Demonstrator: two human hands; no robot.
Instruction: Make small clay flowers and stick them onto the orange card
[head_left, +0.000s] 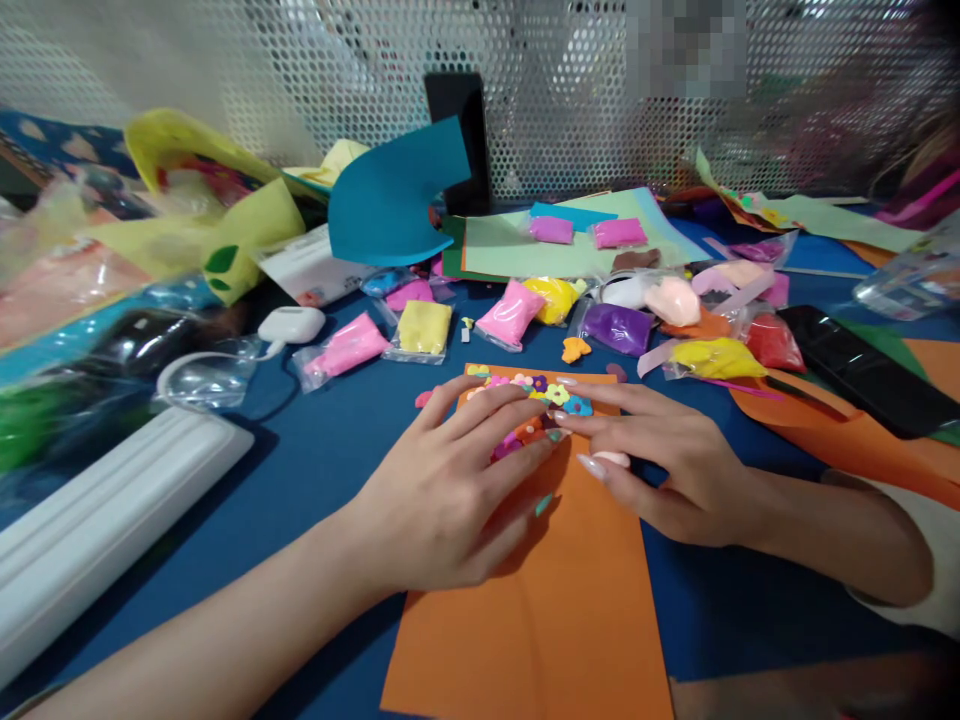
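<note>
An orange paper sheet [547,620] lies on the blue table. Near its far edge sits a cluster of small clay flowers [556,393] in several colours, partly hidden by the fingers. My left hand [465,480] arches over the left side of the cluster, fingers bent and apart, fingertips at the flowers. From the right, my right hand [667,450] reaches in with its fingers spread, fingertips touching the cluster's right side. A pale pink clay piece [613,459] lies beside the right thumb. I see nothing gripped in either hand.
Clay packets, among them a pink one [511,314] and a purple one [616,328], lie beyond the sheet. A white device [112,530] stands at the left, a black phone [874,370] at the right. Behind is a perforated metal screen [555,130] with a dark phone [459,140] against it.
</note>
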